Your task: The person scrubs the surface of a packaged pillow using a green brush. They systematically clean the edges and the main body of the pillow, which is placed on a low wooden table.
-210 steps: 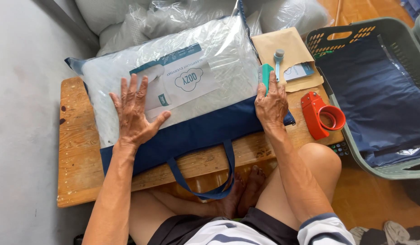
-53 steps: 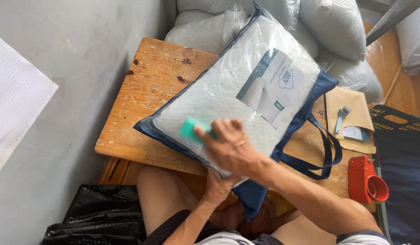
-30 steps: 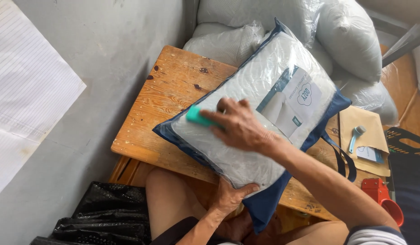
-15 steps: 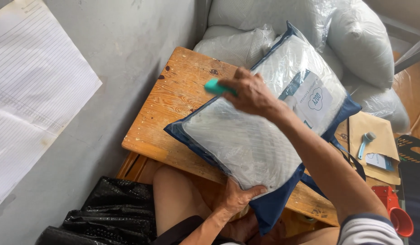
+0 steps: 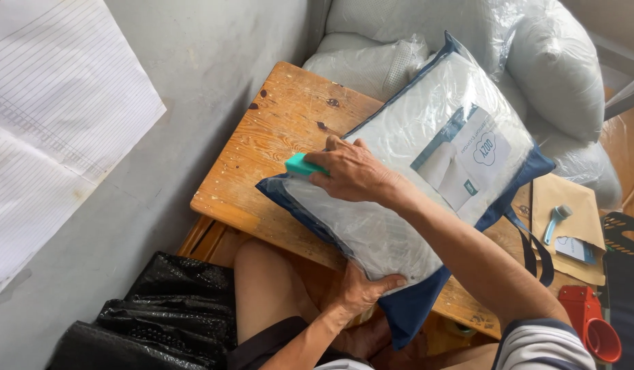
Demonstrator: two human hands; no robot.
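Observation:
A packaged pillow (image 5: 426, 171) in clear plastic with navy blue edging lies slantwise on a small wooden table (image 5: 262, 164). My right hand (image 5: 354, 171) reaches across it and presses a small teal block (image 5: 300, 165) against the package's left edge. My left hand (image 5: 365, 288) grips the near bottom edge of the package from below the table's front. A navy strap (image 5: 532, 240) hangs off the package on the right.
Several plastic-wrapped pillows (image 5: 556, 68) are stacked behind the table. A brown envelope (image 5: 563, 226) with a teal-handled tool (image 5: 555, 220) lies at right, a red tape dispenser (image 5: 591, 329) beside it. A black plastic bag (image 5: 159, 315) sits at lower left, lined paper (image 5: 50, 123) on the grey wall.
My right hand slid the teal block along the package's edge, ending low on its left side. The left hand kept its hold on the near edge.

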